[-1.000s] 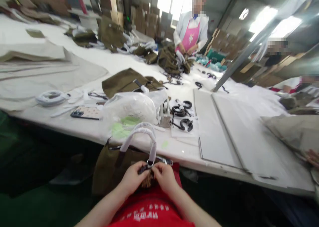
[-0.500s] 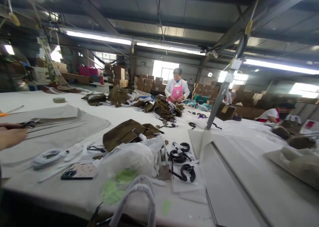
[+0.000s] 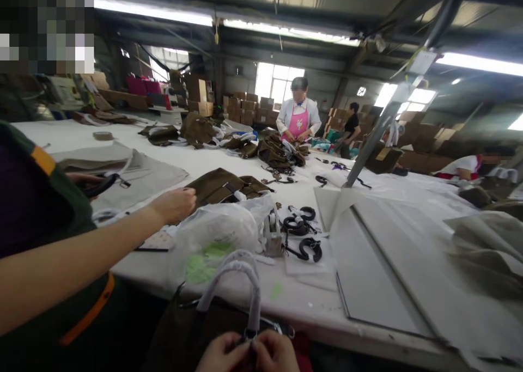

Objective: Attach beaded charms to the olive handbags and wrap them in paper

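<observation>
At the bottom edge, a dark olive handbag (image 3: 180, 323) is held close to me, below the table edge. Its two upright handles (image 3: 254, 301) are wrapped in white protective material. My left hand (image 3: 224, 353) and my right hand (image 3: 274, 351) meet at the metal fitting at the base of one handle, fingers pinched together there. What exactly lies between the fingertips is hidden. Just beyond the bag, a clear plastic bag (image 3: 220, 236) with green patches lies on the table beside a small metal device (image 3: 273, 236).
On my left, a co-worker's arm (image 3: 122, 238) reaches across the table toward another olive bag (image 3: 218, 184). Coiled black straps (image 3: 300, 225) lie right of the metal device. Large grey sheets (image 3: 379, 268) and a slanted metal post (image 3: 373, 135) occupy the right. A person in a pink apron (image 3: 300, 121) stands opposite.
The view has tilted down, bringing both my hands and more of the handbag into sight. The co-worker on the left has come further into view, one arm stretched over the table.
</observation>
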Motion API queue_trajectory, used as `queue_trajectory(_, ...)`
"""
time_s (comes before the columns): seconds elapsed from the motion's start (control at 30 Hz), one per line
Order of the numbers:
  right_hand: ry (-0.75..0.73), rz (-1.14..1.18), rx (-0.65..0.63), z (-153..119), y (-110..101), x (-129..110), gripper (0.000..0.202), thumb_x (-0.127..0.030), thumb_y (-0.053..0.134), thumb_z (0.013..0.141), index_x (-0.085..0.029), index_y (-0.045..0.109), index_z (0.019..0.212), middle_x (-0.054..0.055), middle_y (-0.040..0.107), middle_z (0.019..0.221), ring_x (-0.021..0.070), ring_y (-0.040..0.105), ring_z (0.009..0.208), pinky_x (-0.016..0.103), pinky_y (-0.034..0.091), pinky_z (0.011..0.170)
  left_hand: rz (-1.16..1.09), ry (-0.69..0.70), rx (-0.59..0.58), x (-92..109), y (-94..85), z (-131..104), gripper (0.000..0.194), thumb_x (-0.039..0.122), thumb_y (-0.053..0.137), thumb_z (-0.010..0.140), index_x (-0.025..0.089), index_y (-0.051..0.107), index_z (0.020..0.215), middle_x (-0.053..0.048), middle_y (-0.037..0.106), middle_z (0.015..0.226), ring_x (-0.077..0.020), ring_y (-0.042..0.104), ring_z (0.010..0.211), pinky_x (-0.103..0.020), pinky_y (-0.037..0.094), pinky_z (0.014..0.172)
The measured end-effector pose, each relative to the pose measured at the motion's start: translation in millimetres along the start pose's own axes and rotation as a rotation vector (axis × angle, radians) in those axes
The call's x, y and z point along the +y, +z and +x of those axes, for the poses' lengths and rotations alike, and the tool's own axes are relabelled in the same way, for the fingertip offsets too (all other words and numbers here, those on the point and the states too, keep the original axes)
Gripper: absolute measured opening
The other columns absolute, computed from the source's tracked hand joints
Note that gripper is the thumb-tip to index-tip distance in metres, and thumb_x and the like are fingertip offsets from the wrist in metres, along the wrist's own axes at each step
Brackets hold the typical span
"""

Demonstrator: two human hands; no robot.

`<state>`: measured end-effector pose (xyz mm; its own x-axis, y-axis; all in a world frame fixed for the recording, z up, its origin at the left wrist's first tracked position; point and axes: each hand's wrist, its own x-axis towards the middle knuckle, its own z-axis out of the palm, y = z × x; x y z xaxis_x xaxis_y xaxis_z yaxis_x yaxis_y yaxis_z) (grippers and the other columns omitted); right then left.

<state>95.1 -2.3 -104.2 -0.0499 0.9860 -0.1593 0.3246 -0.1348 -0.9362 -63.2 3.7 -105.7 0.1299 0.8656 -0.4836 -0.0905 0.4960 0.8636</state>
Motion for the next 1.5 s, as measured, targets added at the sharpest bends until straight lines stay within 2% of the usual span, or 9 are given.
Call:
queue_trajectory(0.13,-0.009,0.027,-0.014,-12.5,-13.2,-22.7,0.031,-0.045,0.055,0.079,-0.02,0.066,0.064,0.004,0.063,0.058,0.0194,0.059,0.058,0.029,0.049,0.058,0.008,-0.052,-0.027,21.9,9.0,-25.4,0.049,0.058,0.081,0.051,0.014,0.07,0.071,-0.003,0.068,0.064,-0.0174,0.059,0.061,-0.03,0.046,0.064)
queue_trajectory(0.2,0.0,0.022,-0.028,-12.1,-19.1,-25.8,0.028,-0.043,0.056,0.081,-0.02,0.067,0.07,0.003,0.064,0.061,0.0176,0.059,0.06,0.028,0.049,0.059,-0.009,-0.034,-0.014,27.5,11.4,-29.7,0.046,0.051,0.08,0.056,0.014,0.073,0.081,-0.004,0.072,0.074,-0.0186,0.063,0.069,-0.03,0.048,0.07)
queue_trajectory(0.3,0.028,0.025,-0.046,-10.2,-22.7,-19.3,0.027,-0.042,0.057,0.081,-0.018,0.068,0.077,0.002,0.066,0.065,0.0157,0.058,0.06,0.026,0.049,0.059,-0.064,-0.054,0.024,25.6,13.1,-29.6,0.041,0.048,0.076,0.063,0.014,0.073,0.086,-0.005,0.073,0.079,-0.0199,0.065,0.075,-0.032,0.05,0.074)
queue_trajectory(0.47,0.035,0.022,-0.056,-13.5,-22.9,-13.5,0.026,-0.04,0.056,0.083,-0.017,0.068,0.078,0.003,0.066,0.066,0.0147,0.058,0.059,0.024,0.046,0.054,-0.042,-0.083,0.017,20.5,13.8,-31.2,0.036,0.044,0.073,0.066,0.013,0.072,0.085,-0.005,0.072,0.076,-0.0185,0.064,0.071,-0.03,0.051,0.07)
queue_trajectory(0.87,-0.001,-0.029,-0.101,-15.2,-26.3,-18.8,0.026,-0.039,0.056,0.084,-0.018,0.068,0.078,0.003,0.068,0.07,0.0151,0.06,0.061,0.024,0.048,0.058,-0.001,-0.073,0.047,24.3,14.1,-31.0,0.038,0.047,0.075,0.063,0.015,0.071,0.082,-0.004,0.072,0.075,-0.0192,0.064,0.071,-0.031,0.05,0.071)
queue_trajectory(1.23,-0.089,-0.254,-0.066,-18.1,-28.2,-25.7,0.021,-0.032,0.055,0.086,-0.02,0.072,0.082,0.003,0.073,0.077,0.0173,0.064,0.068,0.027,0.048,0.066,-0.006,-0.09,0.031,23.0,12.2,-31.2,0.044,0.049,0.081,0.057,0.015,0.07,0.082,-0.003,0.073,0.073,-0.0184,0.065,0.068,-0.031,0.052,0.069)
queue_trajectory(1.5,-0.13,-0.27,-0.088,-20.0,-30.5,-22.4,0.019,-0.03,0.056,0.087,-0.021,0.072,0.084,0.003,0.073,0.08,0.0169,0.066,0.07,0.026,0.048,0.068,0.036,-0.057,0.049,21.9,12.9,-30.1,0.036,0.043,0.08,0.059,0.015,0.071,0.078,-0.004,0.073,0.072,-0.0188,0.066,0.068,-0.031,0.052,0.069)
